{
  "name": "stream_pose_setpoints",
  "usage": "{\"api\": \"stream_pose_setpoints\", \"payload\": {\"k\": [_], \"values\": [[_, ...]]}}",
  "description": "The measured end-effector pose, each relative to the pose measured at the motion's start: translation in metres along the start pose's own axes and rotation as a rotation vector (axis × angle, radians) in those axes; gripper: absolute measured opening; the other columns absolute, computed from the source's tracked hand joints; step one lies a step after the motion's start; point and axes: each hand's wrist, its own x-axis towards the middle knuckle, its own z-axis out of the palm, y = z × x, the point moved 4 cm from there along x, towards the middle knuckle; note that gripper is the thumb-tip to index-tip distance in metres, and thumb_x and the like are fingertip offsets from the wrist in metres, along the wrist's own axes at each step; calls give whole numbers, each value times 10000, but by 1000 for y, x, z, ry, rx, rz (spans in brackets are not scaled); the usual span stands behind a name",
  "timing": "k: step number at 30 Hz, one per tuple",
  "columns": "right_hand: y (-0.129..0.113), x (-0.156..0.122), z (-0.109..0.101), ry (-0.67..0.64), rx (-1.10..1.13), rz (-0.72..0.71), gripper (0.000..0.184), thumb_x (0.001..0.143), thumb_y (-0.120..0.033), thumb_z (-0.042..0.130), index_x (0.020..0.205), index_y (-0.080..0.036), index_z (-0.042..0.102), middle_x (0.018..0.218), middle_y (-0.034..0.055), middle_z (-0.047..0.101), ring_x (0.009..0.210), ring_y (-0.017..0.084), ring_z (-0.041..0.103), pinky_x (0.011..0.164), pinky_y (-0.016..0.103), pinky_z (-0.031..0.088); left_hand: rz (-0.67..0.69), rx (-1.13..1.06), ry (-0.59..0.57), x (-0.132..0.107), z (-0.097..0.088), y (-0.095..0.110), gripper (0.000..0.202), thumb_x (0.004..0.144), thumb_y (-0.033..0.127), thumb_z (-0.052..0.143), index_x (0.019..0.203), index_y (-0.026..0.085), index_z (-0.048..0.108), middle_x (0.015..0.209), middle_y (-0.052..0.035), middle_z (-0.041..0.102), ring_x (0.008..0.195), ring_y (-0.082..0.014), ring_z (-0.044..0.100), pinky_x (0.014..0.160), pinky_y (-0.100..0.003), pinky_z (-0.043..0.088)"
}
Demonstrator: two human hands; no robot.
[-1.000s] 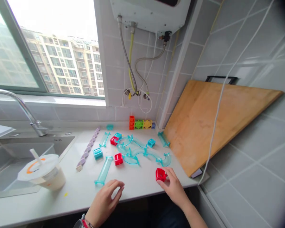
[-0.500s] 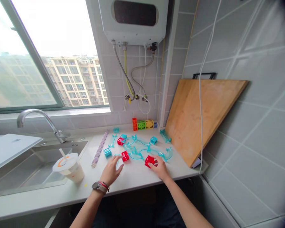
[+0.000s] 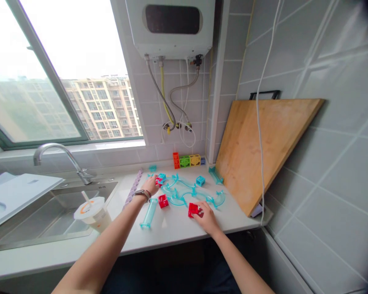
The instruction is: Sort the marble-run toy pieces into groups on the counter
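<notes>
My left hand point(image 3: 151, 186) reaches across the counter, its fingers closed on the far red cube block point(image 3: 159, 182) and partly covering it. A blue cube block point(image 3: 162, 177) lies right behind that one. My right hand point(image 3: 206, 217) holds another red cube block point(image 3: 193, 209) near the front of the counter, thumb and fingers on its right side. Between the hands a third red cube block point(image 3: 163, 201) rests on the counter. Clear teal curved track pieces point(image 3: 179, 198) lie joined behind it. A straight teal track piece point(image 3: 149, 213) lies beneath my left forearm's right side.
A lidded drink cup point(image 3: 93, 214) with a straw stands by the sink point(image 3: 49, 220), left of my forearm. Orange, green and yellow blocks point(image 3: 184, 161) line the back wall. A wooden board point(image 3: 263, 143) leans at right. A purple strip point(image 3: 135, 185) lies left.
My left hand has moved forward from beside the middle red block to the far red block and closed on it. The right hand still holds its red block, which looks slightly turned.
</notes>
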Motion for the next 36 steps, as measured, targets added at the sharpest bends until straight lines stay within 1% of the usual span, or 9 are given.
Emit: {"api": "stream_pose_setpoints", "payload": {"k": [2, 5, 9, 14, 20, 23, 27, 32, 36], "values": [[0, 0, 0, 3, -15, -16, 367, 760, -159, 683, 1121, -216, 700, 1144, 83, 636, 1001, 242, 656, 918, 398, 553, -14, 49, -54, 21, 4, -6, 377, 967, 354, 637, 1294, 173, 594, 1303, -107, 618, 1094, -251, 648, 912, -470, 567], [-2, 0, 0, -3, -15, -16, 376, 762, -138, 668, 1130, -215, 698, 1157, 85, 630, 1033, 244, 652, 928, 384, 545, 3, 103, -131, 39, 14, -12, 363, 969, 349, 632, 1286, 173, 599, 1290, -106, 625, 1081, -245, 653, 903, -457, 572], [-5, 0, -1, -17, 11, 3, 381, 771, -126, 651, 1139, -217, 695, 1159, 83, 627, 1048, 240, 651, 931, 362, 541, 37, 147, -183, 51, 33, -16, 363, 969, 348, 633, 1287, 175, 598, 1292, -106, 624, 1084, -245, 652, 906, -459, 571], [-6, 0, -2, -24, 13, 8, 381, 767, -126, 650, 1133, -220, 700, 1144, 79, 629, 1039, 243, 654, 942, 370, 531, 45, 168, -177, 60, 45, -22, 362, 970, 348, 631, 1288, 177, 598, 1296, -107, 622, 1087, -245, 651, 909, -459, 569], [-3, 0, -1, -32, -5, 11, 380, 770, -145, 663, 1139, -229, 697, 1139, 74, 631, 1025, 240, 653, 888, 348, 545, 39, 201, -154, 67, 43, -23, 359, 972, 348, 627, 1290, 183, 599, 1308, -108, 617, 1097, -246, 646, 918, -462, 566], [-3, 0, 0, -29, 0, -5, 387, 772, -139, 667, 1145, -237, 696, 1138, 70, 633, 1048, 240, 645, 916, 353, 537, 27, 227, -156, 69, 38, -24, 364, 970, 349, 630, 1290, 178, 598, 1302, -108, 619, 1093, -247, 648, 914, -463, 567], [-2, -1, 1, -26, 8, -13, 406, 768, -120, 658, 1154, -241, 693, 1152, 67, 628, 1064, 236, 641, 940, 353, 529, 30, 256, -186, 67, 33, -24, 366, 969, 348, 633, 1290, 176, 597, 1297, -107, 622, 1089, -247, 651, 908, -459, 570], [0, -1, 1, -35, -5, -6, 411, 764, -124, 660, 1156, -243, 692, 1160, 67, 625, 1059, 233, 643, 919, 343, 538, 48, 293, -253, 67, 31, -20, 353, 971, 347, 631, 1279, 177, 604, 1290, -105, 626, 1081, -242, 653, 905, -454, 571], [-1, -1, 1, -35, -14, -7, 417, 762, -117, 656, 1157, -244, 692, 1150, 66, 627, 1050, 231, 643, 913, 342, 541, 34, 328, -254, 70, 28, -18, 362, 968, 348, 635, 1282, 172, 600, 1285, -105, 627, 1076, -244, 655, 898, -454, 573]]}}
